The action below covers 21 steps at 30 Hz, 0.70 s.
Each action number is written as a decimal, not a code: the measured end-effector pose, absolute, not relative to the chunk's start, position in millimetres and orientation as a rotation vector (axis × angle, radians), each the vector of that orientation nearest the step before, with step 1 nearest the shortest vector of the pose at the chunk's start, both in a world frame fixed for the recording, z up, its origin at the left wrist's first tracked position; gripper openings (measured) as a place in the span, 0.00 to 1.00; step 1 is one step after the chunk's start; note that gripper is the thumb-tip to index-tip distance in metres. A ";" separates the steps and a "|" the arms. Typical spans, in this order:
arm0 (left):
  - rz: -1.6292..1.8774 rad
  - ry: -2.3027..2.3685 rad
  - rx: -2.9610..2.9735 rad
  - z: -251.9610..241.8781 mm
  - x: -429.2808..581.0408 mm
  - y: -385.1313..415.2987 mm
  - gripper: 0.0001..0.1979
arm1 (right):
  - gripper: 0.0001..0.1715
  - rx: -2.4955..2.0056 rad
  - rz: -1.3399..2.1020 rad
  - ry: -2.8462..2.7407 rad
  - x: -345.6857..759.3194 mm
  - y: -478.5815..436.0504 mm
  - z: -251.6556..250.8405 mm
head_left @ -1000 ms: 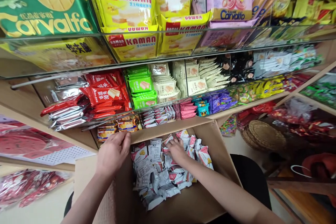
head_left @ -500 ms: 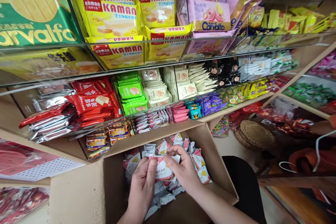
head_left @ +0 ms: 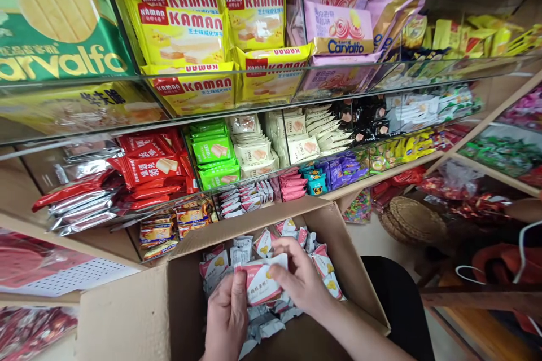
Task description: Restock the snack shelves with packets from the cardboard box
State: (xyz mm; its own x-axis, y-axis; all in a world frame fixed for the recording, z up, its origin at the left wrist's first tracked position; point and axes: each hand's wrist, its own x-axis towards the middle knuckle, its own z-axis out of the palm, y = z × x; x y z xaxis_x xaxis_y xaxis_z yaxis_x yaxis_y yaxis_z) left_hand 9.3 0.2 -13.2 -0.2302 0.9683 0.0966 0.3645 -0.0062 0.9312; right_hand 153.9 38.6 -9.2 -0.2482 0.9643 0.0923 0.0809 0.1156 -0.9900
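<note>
Backdrop: snack shelves [head_left: 254, 107] behind cardboard box [head_left: 127, 310].
Left hand [head_left: 226, 316]: fingers closed on pink packet [head_left: 260, 285], lower than before.
Right hand [head_left: 298, 276]: pinching packet's right edge, unchanged.

The 2 hands meet low in the middle of the view, bare forearms rising from the bottom edge. The left hand [head_left: 226, 316] shows its back, fingers curled, pinching a packet [head_left: 259, 285]. The right hand [head_left: 298, 279] comes in from the right, fingers bent over the same packet's far edge.
</note>
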 end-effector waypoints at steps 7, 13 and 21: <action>0.971 1.712 2.355 44.6 -46.3 40.3 0.13 | 0.12 -0.916 0.700 -2.118 184.9 96.9 61.9; 0.227 2.044 2.277 43.5 -80.8 73.0 0.22 | 0.10 -1.106 0.388 -2.645 167.9 186.2 37.0; 0.143 2.118 2.251 33.8 -79.2 70.7 0.22 | 0.15 -1.352 0.469 -2.939 115.3 244.4 -23.0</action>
State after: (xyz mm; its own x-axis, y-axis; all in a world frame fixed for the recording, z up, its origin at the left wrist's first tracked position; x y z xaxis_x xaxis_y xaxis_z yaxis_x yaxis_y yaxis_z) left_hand -79.2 70.7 33.8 0.0591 0.9976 0.0351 0.9933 -0.0623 0.0974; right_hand 115.3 244.4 -23.0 -0.6510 0.7228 -0.2321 0.7591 0.6181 -0.2044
